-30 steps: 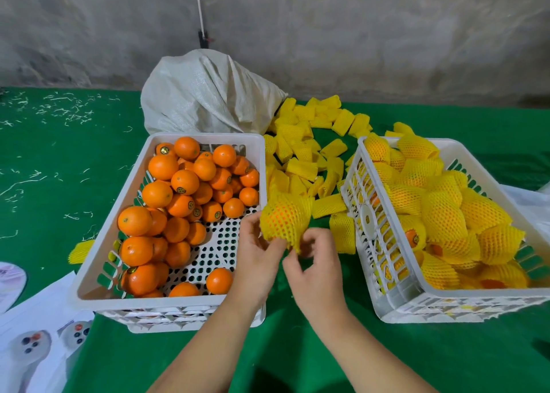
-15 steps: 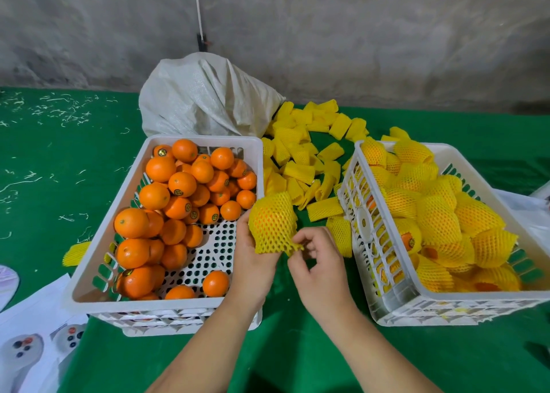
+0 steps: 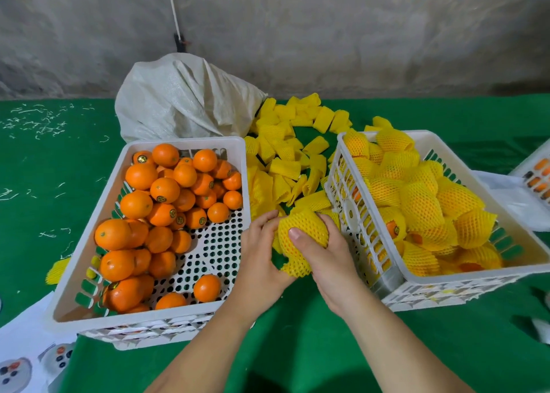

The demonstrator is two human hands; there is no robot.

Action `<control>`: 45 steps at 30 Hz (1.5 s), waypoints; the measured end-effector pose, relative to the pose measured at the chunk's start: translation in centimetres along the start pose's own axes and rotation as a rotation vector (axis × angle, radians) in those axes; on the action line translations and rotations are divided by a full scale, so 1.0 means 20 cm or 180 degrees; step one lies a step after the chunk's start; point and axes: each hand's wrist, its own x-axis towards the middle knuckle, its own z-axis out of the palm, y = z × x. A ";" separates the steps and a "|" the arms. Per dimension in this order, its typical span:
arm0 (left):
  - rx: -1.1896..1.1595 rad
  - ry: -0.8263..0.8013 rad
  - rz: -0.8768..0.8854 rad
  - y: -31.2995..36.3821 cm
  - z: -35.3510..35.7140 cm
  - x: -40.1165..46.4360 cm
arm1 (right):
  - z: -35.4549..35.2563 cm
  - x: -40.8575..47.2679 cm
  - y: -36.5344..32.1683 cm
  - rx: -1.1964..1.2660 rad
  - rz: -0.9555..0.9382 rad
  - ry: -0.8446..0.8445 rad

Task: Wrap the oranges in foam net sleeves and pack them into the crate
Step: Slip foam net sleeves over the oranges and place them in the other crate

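Between the two crates I hold an orange wrapped in a yellow foam net sleeve (image 3: pixel 303 232). My right hand (image 3: pixel 324 258) grips it from the right with the thumb across its front. My left hand (image 3: pixel 262 252) holds its left side and pinches the sleeve's loose lower end. The white crate on the left (image 3: pixel 184 142) holds several bare oranges (image 3: pixel 163 190). The white crate on the right (image 3: pixel 387 273) is piled with several sleeved oranges (image 3: pixel 419 202). Loose empty sleeves (image 3: pixel 285 166) lie heaped on the green cloth between and behind the crates.
A white woven sack (image 3: pixel 184 107) sits behind the left crate against a grey wall. White printed sheets lie at the bottom left (image 3: pixel 20 360) and far right (image 3: pixel 518 196). One stray sleeve (image 3: pixel 56 269) lies left of the left crate.
The wrapped orange has come down and nearer to me. My right hand has moved from pinching the sleeve's edge to gripping round the orange; my left hand now holds the sleeve's lower end.
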 end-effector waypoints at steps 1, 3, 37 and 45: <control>0.0093 -0.0124 0.0010 0.00 0.00 0.00 | -0.03 0.01 -0.01 -0.0099 -0.0032 0.0165; 0.0268 -0.0259 0.0007 -0.01 0.00 0.00 | -0.15 0.05 -0.06 -0.0509 -0.0166 0.0663; 0.1581 -0.0358 -0.1647 -0.02 0.10 0.08 | -0.44 0.46 0.33 -0.6199 0.0540 -0.1536; 0.0030 0.0080 -0.2103 -0.03 0.04 0.12 | -0.62 0.68 0.60 -0.6109 0.1514 -0.1344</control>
